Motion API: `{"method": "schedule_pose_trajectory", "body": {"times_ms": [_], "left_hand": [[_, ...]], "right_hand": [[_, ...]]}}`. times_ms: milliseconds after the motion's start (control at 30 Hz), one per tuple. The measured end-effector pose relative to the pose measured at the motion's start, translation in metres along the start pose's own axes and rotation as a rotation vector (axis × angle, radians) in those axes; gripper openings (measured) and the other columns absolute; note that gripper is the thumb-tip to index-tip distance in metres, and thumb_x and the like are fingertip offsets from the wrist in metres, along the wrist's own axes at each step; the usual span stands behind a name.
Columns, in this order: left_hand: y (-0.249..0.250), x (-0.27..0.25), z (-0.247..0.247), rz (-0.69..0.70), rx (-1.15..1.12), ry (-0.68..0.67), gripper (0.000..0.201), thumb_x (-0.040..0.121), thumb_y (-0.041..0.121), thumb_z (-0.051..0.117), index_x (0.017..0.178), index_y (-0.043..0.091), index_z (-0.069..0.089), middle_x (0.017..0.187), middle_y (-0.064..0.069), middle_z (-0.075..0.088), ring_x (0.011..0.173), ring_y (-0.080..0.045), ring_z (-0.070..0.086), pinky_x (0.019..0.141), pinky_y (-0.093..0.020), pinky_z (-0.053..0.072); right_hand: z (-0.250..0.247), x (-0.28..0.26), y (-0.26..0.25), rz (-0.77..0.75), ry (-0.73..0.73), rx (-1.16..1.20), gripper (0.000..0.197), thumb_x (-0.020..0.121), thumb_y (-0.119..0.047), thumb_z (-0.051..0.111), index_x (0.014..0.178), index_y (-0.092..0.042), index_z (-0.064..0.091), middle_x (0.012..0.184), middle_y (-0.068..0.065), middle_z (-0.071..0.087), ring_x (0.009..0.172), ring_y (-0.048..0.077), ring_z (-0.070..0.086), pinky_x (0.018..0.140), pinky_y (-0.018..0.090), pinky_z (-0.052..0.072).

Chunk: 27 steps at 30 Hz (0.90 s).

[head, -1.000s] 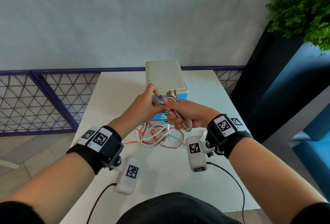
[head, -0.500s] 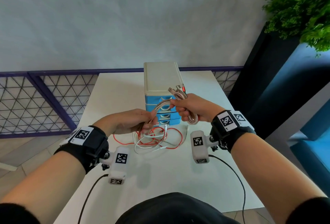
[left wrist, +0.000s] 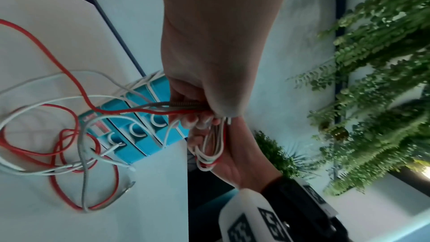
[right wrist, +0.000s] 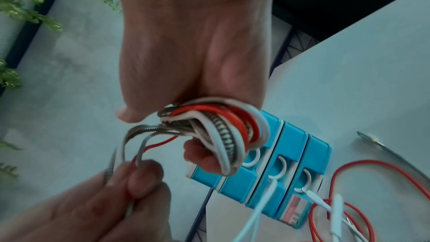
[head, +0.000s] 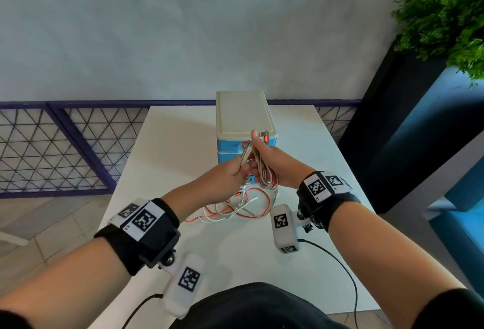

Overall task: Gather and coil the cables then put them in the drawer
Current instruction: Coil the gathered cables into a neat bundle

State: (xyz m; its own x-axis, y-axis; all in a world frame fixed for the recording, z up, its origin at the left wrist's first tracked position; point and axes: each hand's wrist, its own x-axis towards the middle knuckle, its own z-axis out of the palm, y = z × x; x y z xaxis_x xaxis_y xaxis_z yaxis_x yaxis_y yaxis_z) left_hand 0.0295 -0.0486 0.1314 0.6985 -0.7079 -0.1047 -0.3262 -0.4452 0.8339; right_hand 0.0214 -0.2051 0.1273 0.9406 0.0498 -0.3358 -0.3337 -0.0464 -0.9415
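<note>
White table (head: 162, 150) against a pale wall, seen from above; drawer unit used as landmark. Nearest the person, on the tabletop in front of the drawer unit (head: 243, 116), loose cable slack (head: 235, 205) lies in a tangle: red, white and braided strands, with plug ends lying in it. Just above that, in front of the unit's blue drawer fronts, left hand (head: 225, 179) pinches a few strands running up from the tangle, fingers curled round them. Right hand (head: 275, 166) just right of it, touching, fist clamped on the coiled cable bundle (head: 264, 171), loops hanging below the fingers, thumb up. Connector tips stick out above the fist, level with the unit's cream top. Drawers appear closed. Right of the unit, beyond the table, a green plant (head: 445, 14) on a dark stand.
</note>
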Motion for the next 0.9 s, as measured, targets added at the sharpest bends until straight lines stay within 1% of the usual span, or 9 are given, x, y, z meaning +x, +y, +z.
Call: {"method": "schedule_pose_trajectory", "body": {"times_ms": [67,200,300,433,533,633,733,833,900], "left_hand": [[0.006,0.003,0.001,0.011,0.099,0.013,0.019,0.102,0.024,0.029,0.092,0.021,0.044,0.076,0.008,0.052,0.067,-0.005,0.046,0.059,-0.010,0.038],[0.012,0.011,0.001,-0.042,0.340,-0.053,0.026,0.099,0.023,0.031,0.117,0.010,0.043,0.099,-0.010,0.060,0.080,-0.023,0.056,0.070,-0.034,0.045],[0.024,0.014,0.003,-0.066,0.585,-0.089,0.028,0.097,0.012,0.034,0.120,0.000,0.045,0.096,-0.011,0.052,0.073,-0.024,0.055,0.061,-0.031,0.042],[0.031,0.016,0.004,-0.044,0.789,-0.138,0.024,0.093,0.001,0.039,0.105,-0.003,0.059,0.075,-0.008,0.051,0.060,-0.017,0.048,0.050,-0.024,0.029],[0.030,0.017,0.006,-0.058,0.806,-0.119,0.020,0.090,0.000,0.041,0.100,-0.003,0.057,0.062,-0.001,0.040,0.052,-0.013,0.038,0.046,-0.026,0.025],[0.031,0.018,0.007,-0.063,0.673,-0.068,0.022,0.094,0.013,0.039,0.102,-0.004,0.052,0.068,-0.007,0.048,0.057,-0.020,0.047,0.047,-0.029,0.031],[0.033,0.016,-0.001,-0.092,0.413,-0.103,0.031,0.097,0.029,0.037,0.100,0.003,0.054,0.067,-0.006,0.066,0.058,-0.017,0.060,0.056,-0.027,0.042],[0.032,0.012,-0.007,-0.102,0.328,-0.103,0.037,0.098,0.035,0.034,0.085,0.010,0.057,0.050,0.004,0.064,0.050,-0.002,0.058,0.056,-0.016,0.037],[0.030,0.009,-0.006,-0.082,0.302,-0.084,0.039,0.100,0.033,0.032,0.075,0.013,0.054,0.050,0.002,0.063,0.048,-0.002,0.054,0.059,-0.021,0.038]], "right_hand": [[0.003,-0.001,0.001,0.028,-0.062,0.093,0.069,0.086,-0.073,0.035,0.074,-0.009,0.059,0.061,0.003,0.055,0.052,0.013,0.054,0.058,0.026,0.045],[0.008,-0.004,-0.001,0.072,-0.118,0.207,0.061,0.075,-0.074,0.052,0.070,-0.014,0.062,0.059,0.003,0.053,0.053,0.015,0.050,0.056,0.025,0.042],[0.009,-0.004,-0.004,0.085,-0.090,0.192,0.051,0.070,-0.062,0.069,0.085,-0.014,0.060,0.067,0.004,0.054,0.058,0.015,0.054,0.058,0.026,0.044],[0.009,-0.007,-0.007,0.070,-0.084,0.232,0.021,0.091,-0.023,0.063,0.073,-0.010,0.062,0.064,0.005,0.061,0.056,0.015,0.061,0.055,0.026,0.049],[0.011,-0.003,-0.004,0.047,0.046,0.173,0.020,0.089,-0.020,0.062,0.072,-0.010,0.059,0.062,0.006,0.055,0.052,0.015,0.056,0.049,0.023,0.046],[0.012,0.003,-0.004,0.003,0.185,0.102,0.024,0.090,-0.032,0.060,0.074,-0.014,0.059,0.062,0.003,0.052,0.050,0.013,0.052,0.045,0.021,0.041],[0.011,0.006,-0.005,-0.036,0.252,0.126,0.035,0.091,-0.043,0.058,0.069,-0.016,0.058,0.058,-0.001,0.054,0.054,0.013,0.053,0.052,0.024,0.043],[0.007,0.008,-0.006,-0.066,0.315,0.211,0.038,0.093,-0.039,0.057,0.066,-0.013,0.055,0.056,-0.001,0.057,0.055,0.015,0.056,0.060,0.028,0.046],[0.009,0.009,-0.010,-0.091,0.332,0.258,0.033,0.095,-0.035,0.057,0.071,-0.012,0.054,0.060,0.001,0.058,0.058,0.016,0.060,0.059,0.027,0.050]]}}
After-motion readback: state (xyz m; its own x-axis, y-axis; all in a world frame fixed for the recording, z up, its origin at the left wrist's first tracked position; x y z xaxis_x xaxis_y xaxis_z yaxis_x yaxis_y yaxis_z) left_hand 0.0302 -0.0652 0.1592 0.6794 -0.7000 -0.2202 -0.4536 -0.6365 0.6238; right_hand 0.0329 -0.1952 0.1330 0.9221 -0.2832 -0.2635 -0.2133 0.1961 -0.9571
